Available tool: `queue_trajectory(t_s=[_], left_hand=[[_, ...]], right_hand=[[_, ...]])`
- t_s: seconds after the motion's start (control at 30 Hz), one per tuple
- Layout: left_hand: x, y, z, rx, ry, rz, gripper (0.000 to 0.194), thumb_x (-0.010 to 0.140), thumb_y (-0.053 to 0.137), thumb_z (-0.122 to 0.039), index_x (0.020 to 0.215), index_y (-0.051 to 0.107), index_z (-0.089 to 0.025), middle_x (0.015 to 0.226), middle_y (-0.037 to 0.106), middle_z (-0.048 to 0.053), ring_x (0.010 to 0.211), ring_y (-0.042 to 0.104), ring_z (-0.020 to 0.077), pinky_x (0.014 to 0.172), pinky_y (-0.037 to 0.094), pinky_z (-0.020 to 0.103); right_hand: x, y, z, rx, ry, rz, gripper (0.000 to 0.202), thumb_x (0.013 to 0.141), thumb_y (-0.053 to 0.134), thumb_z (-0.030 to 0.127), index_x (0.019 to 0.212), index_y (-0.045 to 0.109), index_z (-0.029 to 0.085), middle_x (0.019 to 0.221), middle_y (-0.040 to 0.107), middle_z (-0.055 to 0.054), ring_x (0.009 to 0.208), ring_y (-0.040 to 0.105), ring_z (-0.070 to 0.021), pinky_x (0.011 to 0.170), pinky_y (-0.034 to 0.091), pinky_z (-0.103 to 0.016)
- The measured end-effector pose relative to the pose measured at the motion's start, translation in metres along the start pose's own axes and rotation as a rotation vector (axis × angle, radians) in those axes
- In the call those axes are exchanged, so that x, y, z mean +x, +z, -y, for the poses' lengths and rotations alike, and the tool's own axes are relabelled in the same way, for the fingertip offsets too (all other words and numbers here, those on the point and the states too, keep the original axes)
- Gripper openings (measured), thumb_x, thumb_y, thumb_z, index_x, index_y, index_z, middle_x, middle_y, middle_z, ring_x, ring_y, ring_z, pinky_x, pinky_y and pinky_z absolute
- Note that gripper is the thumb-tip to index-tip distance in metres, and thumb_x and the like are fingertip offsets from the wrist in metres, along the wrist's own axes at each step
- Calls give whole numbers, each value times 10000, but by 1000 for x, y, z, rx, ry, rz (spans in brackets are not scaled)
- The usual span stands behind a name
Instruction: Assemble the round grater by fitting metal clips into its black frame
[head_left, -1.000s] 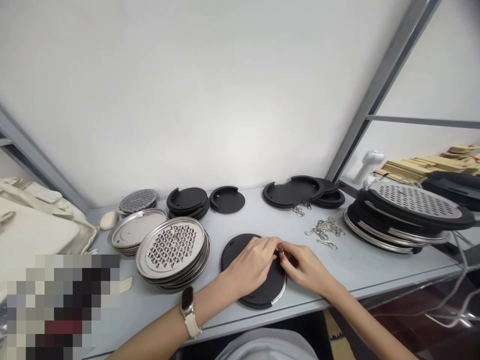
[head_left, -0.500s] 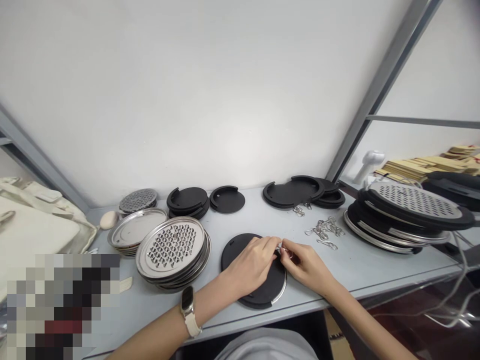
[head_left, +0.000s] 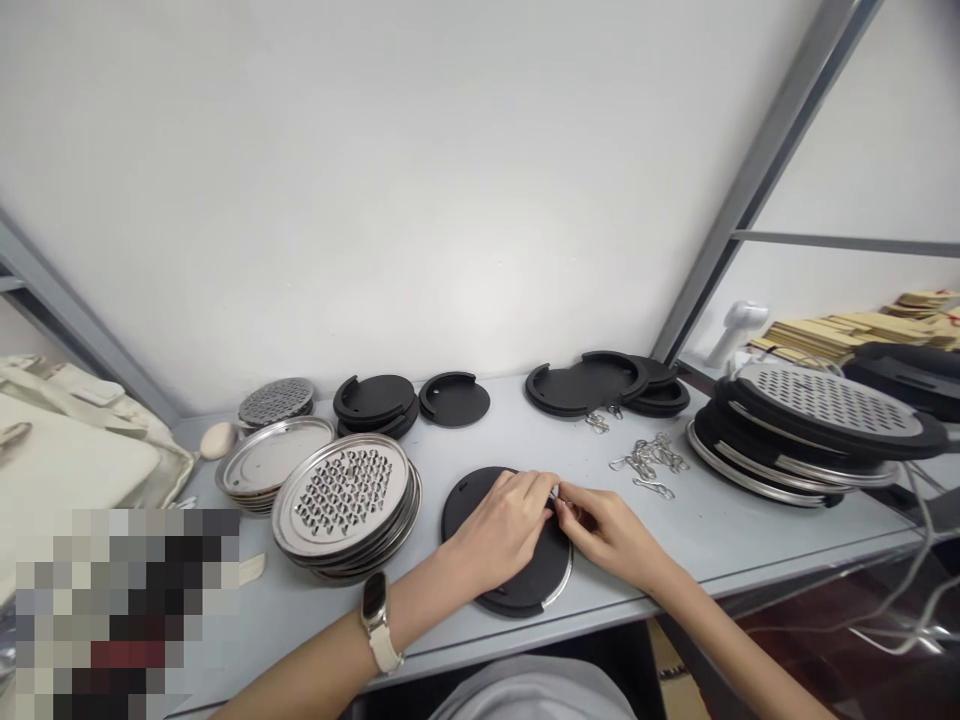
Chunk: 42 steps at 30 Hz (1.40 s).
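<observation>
A round black disc with a strip of bright metal showing along its near right rim lies in front of me. My left hand rests across it, fingers bent over the far right edge. My right hand meets it there, thumb and forefinger pinched on a small metal wire clip, mostly hidden by the fingers. Several similar wire clips lie loose to the right. On the left stands a stack of metal grater discs, with raised teeth on the top one.
More black discs lie along the wall, with others at the back right. A tall pile of black and metal discs stands at the right. Plain metal discs and a pale rounded object are at the left, near a cream bag.
My right fingers have shifted slightly left, closer to my left fingertips, and the wire clip is now more hidden. The black disc stays in place.
</observation>
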<state>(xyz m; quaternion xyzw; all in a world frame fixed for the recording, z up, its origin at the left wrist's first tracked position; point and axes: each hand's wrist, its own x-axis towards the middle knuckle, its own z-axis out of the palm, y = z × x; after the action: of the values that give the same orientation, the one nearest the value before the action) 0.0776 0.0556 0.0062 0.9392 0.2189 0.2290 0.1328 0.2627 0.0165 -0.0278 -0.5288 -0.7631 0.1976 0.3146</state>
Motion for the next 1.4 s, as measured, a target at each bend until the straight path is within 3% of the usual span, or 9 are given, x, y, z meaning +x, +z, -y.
queue_trajectory(t_s=[0.17, 0.47, 0.9, 1.4], left_hand=[[0, 0, 0, -4, -1, -1, 251, 938, 409, -86, 1175, 437, -165, 1101, 571, 60, 949, 532, 200, 871, 424, 335], [1, 0, 0, 7, -7, 3, 239, 942, 409, -88, 1167, 442, -162, 1102, 575, 64, 935, 534, 212, 863, 425, 342], [0, 2, 1, -47, -27, 8, 262, 944, 379, -83, 1180, 432, -183, 1109, 578, 66, 975, 559, 211, 870, 441, 362], [0, 1, 1, -11, -8, -6, 266, 933, 407, -77, 1181, 437, -167, 1119, 585, 69, 974, 561, 210, 879, 427, 357]], right_hand=[[-1, -1, 1, -7, -12, -6, 225, 948, 366, 257, 732, 409, 209, 571, 396, 51, 491, 376, -115, 509, 299, -230], [1, -6, 6, -13, -37, 29, 263, 994, 324, 284, 799, 482, 204, 655, 527, 11, 564, 494, -143, 591, 366, -249], [-1, -5, 6, 23, -54, -15, 271, 990, 340, 282, 753, 446, 204, 612, 455, 32, 528, 444, -127, 554, 347, -238], [1, -4, 4, 23, -13, 61, 395, 998, 316, 359, 645, 396, 199, 576, 394, 44, 519, 384, -117, 545, 320, -248]])
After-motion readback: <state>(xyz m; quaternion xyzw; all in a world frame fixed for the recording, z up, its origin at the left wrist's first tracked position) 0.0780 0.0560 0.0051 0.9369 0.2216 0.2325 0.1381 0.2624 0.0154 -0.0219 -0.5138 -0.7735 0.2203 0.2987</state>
